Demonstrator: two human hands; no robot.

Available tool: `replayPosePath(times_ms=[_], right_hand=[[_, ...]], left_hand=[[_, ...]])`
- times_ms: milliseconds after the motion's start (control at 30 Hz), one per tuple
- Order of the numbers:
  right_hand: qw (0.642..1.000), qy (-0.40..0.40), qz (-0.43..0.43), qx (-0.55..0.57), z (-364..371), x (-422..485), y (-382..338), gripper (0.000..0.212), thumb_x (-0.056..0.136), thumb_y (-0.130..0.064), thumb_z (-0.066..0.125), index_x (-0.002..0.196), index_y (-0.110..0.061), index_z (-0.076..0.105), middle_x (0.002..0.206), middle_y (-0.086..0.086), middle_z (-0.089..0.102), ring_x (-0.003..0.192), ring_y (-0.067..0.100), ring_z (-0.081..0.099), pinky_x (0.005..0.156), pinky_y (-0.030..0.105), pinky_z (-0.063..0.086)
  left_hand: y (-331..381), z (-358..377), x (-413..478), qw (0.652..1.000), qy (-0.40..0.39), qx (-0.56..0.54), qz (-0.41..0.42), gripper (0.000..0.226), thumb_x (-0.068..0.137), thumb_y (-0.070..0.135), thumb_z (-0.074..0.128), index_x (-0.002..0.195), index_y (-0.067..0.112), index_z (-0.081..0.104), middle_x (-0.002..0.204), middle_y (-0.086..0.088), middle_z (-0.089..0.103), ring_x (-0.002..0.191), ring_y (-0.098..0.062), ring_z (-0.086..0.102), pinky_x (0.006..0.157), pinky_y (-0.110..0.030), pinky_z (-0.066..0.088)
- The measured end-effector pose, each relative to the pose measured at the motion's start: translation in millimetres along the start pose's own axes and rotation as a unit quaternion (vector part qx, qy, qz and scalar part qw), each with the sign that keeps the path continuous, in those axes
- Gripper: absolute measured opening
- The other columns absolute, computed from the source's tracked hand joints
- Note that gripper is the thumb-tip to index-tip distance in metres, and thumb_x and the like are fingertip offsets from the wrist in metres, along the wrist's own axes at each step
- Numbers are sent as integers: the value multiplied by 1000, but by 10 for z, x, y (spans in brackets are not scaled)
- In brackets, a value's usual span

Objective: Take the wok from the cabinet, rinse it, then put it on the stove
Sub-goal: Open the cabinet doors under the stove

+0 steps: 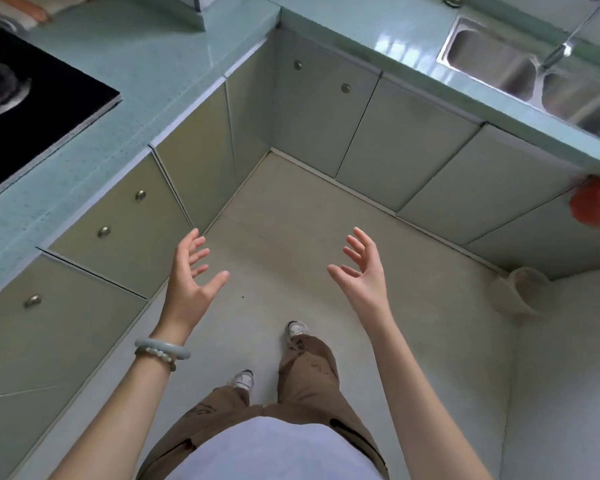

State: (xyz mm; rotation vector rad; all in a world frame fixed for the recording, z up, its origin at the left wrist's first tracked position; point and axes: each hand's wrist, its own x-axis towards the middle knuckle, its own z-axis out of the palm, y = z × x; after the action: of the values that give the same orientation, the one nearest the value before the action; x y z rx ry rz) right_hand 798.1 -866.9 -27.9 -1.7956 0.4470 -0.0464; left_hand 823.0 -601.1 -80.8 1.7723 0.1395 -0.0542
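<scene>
The pale tiled floor (291, 216) fills the middle of the view, and around it runs the L-shaped pale green speckled worktop (146, 74), along the left and across the top right. Below it, every grey-green cabinet door with a round metal knob (118, 220) is shut, so the wok is nowhere to be seen. At far left the black glass stove (32, 109) sits set into the worktop, its burner bare. At upper right, the double stainless steel sink (534, 74) lies under a slim metal tap (568, 39). An orange-red cloth (594, 206) hangs at the right edge, with a pale round bin (520, 289) on the floor below it. The person stands in brown trousers (309, 382) and white trainers. Both hands float above the floor, well apart: left hand (191, 282), bracelets on its wrist, grip spread wide and holding nothing; right hand (364, 275), fingers likewise splayed and bare.
</scene>
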Motion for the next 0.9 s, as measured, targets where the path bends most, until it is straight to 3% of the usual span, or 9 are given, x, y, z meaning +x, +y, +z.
replayPosePath(times_ms=[200,333,433,633,800,900], right_hand=[[982,-176,-52,-51,109,862,-249,72,80,-1,68,140,-26,39,138,-4,50,122,7,51,99,36,49],[954,-278,-86,-69,318,1221,-411,72,80,1,68,141,-24,38,139,-2,49,122,8,51,98,34,48],[928,-350,-107,-72,564,1357,-511,73,79,2,68,141,-23,38,139,0,49,121,10,51,98,35,48],[860,-482,-149,-74,1152,1323,-685,73,79,2,69,141,-21,38,139,1,49,121,11,51,97,35,48],[805,-561,-175,-77,1595,1053,-742,74,79,1,71,141,-21,38,139,0,48,122,12,50,94,27,46],[781,-588,-192,-85,1806,884,-753,75,79,-2,73,141,-22,37,140,-2,47,124,13,49,98,33,46]], left_hand=[[77,155,60,983,177,-27,-33,77,72,20,68,137,37,31,136,4,44,120,-4,50,97,-24,41],[127,222,-74,958,280,-40,-56,75,72,21,68,136,36,32,135,5,45,118,-2,50,98,-27,41],[174,230,-220,934,349,-40,-68,75,71,20,67,135,35,32,135,3,45,118,-9,51,99,-31,41],[286,153,-593,875,476,-50,-76,77,72,18,67,140,24,33,136,0,45,119,-12,50,99,-27,41],[307,45,-920,827,554,-42,-84,73,80,-2,69,141,19,33,141,-4,44,119,-9,50,101,-30,41],[312,-33,-1066,811,576,-52,-87,74,79,3,70,141,20,32,141,-2,44,121,-7,48,104,-32,40]])
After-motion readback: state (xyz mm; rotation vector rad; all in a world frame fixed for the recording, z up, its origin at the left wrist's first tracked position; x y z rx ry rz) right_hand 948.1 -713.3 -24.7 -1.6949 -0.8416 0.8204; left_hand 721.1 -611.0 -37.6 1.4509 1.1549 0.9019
